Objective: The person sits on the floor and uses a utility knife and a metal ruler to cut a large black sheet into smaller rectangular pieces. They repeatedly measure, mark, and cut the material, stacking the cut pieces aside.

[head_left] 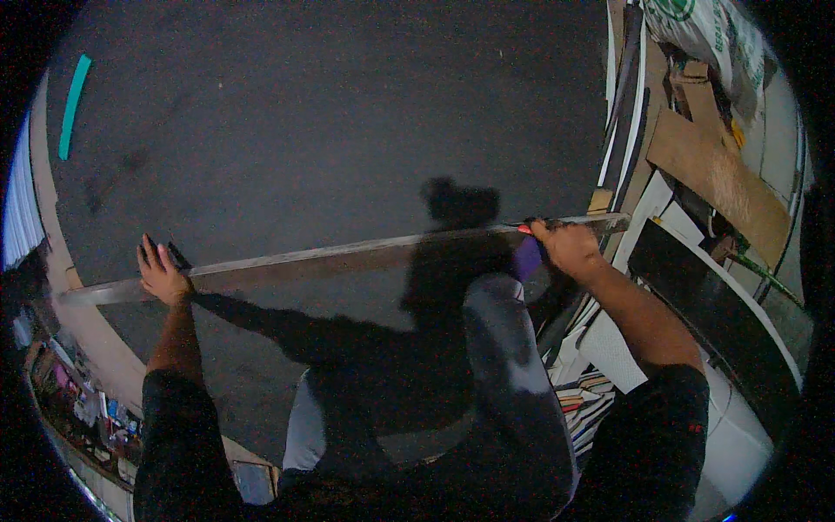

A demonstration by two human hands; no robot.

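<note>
A long straight bar [348, 256] lies across a wide dark grey sheet [330, 122], slanting slightly up to the right. My left hand [163, 277] rests on the bar near its left end, fingers stretched out and pointing away from me. Towards the bar's right end, my right hand [572, 250] is closed around a small tool [524, 230] with a red part, at the bar's far edge. Most of that tool is hidden by my fingers, so its kind is unclear. A purple patch [527, 257] shows just below it. My shadow falls over the bar and sheet.
A teal strip [75, 106] lies at the sheet's far left. Along the right stand long white and dark strips [628, 104], a brown board [718, 178], a curved black panel [704, 304] and a white sack [718, 43]. My knee [500, 322] is close below the bar.
</note>
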